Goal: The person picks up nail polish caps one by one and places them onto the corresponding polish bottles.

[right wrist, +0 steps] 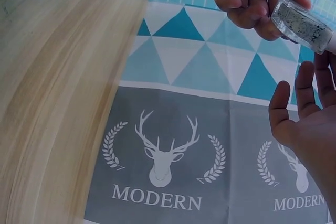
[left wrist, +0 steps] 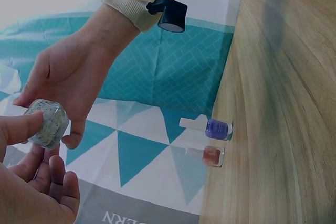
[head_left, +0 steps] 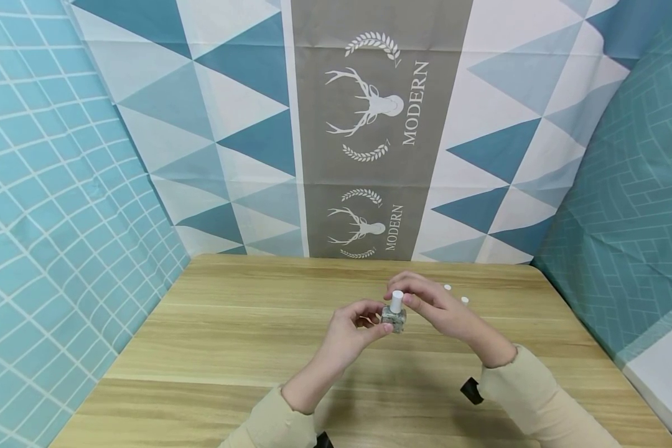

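A small clear glass nail polish bottle with speckled grey-white contents and a white cap is held upright above the table. My left hand pinches its glass body between thumb and fingers. The fingers and thumb of my right hand are around the cap, the thumb on its right side. In the right wrist view the speckled bottle lies between both hands, its cap cut off by the frame edge. From the left wrist, the bottle's base faces the camera and hides the cap.
Two more nail polish bottles, one purple and one reddish-brown, both white-capped, stand on the wooden table behind my right hand. Patterned cloth hangs along the table's back and sides.
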Motion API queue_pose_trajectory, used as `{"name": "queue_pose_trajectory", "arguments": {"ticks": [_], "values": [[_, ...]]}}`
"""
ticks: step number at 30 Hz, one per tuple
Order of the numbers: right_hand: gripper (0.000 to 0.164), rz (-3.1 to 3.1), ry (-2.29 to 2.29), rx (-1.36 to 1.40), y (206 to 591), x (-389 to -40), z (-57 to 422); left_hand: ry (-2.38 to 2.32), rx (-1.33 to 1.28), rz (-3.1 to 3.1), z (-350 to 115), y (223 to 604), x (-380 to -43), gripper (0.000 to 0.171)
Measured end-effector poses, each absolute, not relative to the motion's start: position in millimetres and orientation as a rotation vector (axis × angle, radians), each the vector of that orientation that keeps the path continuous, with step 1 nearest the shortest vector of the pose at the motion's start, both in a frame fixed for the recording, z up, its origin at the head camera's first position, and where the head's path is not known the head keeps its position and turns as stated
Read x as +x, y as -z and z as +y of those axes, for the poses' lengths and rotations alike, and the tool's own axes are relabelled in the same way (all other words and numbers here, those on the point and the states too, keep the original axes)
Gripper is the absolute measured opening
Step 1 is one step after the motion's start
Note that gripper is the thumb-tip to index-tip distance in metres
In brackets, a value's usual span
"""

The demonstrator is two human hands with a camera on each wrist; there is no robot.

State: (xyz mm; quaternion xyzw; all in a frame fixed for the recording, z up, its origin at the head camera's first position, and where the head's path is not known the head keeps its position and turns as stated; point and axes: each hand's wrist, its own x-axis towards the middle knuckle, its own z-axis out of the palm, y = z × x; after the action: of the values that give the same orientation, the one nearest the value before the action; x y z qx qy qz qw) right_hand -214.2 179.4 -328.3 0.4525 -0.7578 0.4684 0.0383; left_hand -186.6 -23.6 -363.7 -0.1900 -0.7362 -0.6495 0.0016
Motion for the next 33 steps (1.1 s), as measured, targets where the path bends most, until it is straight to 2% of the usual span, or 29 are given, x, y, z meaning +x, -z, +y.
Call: {"name": "queue_pose_trajectory", "arguments": {"ticks": [24, 33], "values": [[0.009, -2.216, -1.437, 1.194, 336.7, -217.2, 174.8, 1.99, -0.579, -2.313, -21.6, 364.0, -186.5, 0.025], [0.011, -2.212, -1.405, 1.05, 335.7, -214.3, 169.8, 1.999, -0.53, -2.309, -20.8, 364.5, -187.4, 0.024]]}}
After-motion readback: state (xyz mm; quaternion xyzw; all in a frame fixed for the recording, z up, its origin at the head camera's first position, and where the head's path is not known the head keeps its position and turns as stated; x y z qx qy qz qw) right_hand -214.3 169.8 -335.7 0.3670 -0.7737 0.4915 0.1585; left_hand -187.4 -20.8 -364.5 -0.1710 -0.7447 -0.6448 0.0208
